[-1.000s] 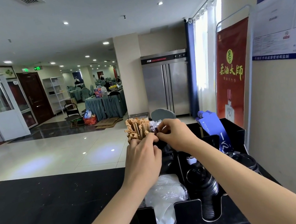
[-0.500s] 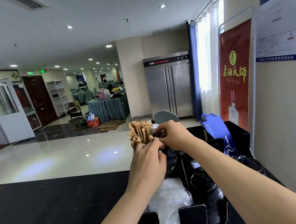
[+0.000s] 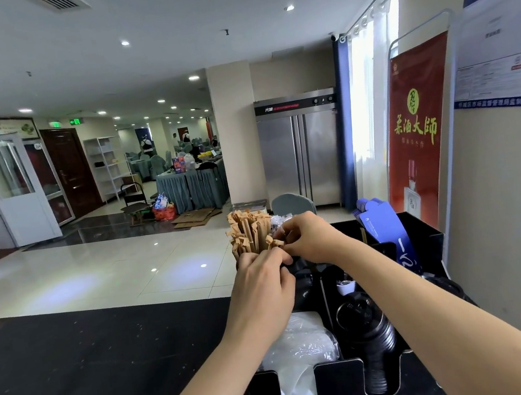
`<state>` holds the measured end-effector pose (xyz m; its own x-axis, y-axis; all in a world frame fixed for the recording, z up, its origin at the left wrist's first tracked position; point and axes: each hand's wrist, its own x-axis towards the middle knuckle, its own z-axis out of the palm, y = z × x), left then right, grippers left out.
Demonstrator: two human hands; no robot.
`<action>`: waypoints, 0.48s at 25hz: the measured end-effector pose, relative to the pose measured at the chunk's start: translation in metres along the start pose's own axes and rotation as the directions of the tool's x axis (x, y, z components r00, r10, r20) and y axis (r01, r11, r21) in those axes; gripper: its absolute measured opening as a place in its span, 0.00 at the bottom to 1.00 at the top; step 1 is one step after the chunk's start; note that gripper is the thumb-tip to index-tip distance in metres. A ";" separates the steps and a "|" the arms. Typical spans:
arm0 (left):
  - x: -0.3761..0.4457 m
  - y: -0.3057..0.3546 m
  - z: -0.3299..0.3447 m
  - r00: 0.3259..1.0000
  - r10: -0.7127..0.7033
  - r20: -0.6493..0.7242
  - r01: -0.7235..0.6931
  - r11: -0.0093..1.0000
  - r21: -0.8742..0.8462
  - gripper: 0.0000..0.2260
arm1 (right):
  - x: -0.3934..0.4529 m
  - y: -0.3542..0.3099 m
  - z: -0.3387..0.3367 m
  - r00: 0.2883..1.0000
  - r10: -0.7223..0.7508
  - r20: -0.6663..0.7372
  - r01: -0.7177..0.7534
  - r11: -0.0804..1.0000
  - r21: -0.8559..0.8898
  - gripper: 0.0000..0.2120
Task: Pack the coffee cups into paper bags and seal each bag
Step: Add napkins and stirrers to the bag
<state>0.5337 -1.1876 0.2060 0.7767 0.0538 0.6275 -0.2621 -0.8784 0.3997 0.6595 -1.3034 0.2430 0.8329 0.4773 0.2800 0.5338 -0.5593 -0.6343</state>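
A bundle of brown paper-wrapped straws [image 3: 248, 234] stands upright at the back of a black organiser [image 3: 340, 382] on the dark counter [image 3: 93, 368]. My left hand [image 3: 262, 283] has its fingers curled at the base of the bundle. My right hand [image 3: 310, 237] pinches at the straws from the right side. What the fingertips hold is hidden between the two hands. No coffee cup or paper bag is in view.
The organiser holds a stack of black lids [image 3: 368, 332] and a plastic-wrapped white stack [image 3: 298, 358]. Blue card sleeves [image 3: 386, 230] stand at its back right. A red banner [image 3: 418, 133] and a wall lie to the right. An open hall floor lies beyond the counter.
Both hands stayed together at the straw bundle, with small finger shifts. The left hand slid a little lower against the bundle's base.
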 end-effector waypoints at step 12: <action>-0.002 0.003 0.001 1.000 -0.017 -0.009 0.017 1.000 0.011 0.15 | -0.027 -0.002 -0.042 0.979 -0.066 -0.191 0.062 0.998 -0.026 0.07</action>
<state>0.5318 -1.1909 0.2048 0.7757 0.0726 0.6269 -0.2427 -0.8827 0.4025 0.6421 -1.3435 0.2670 0.8086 0.3746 0.4538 0.5879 -0.5459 -0.5970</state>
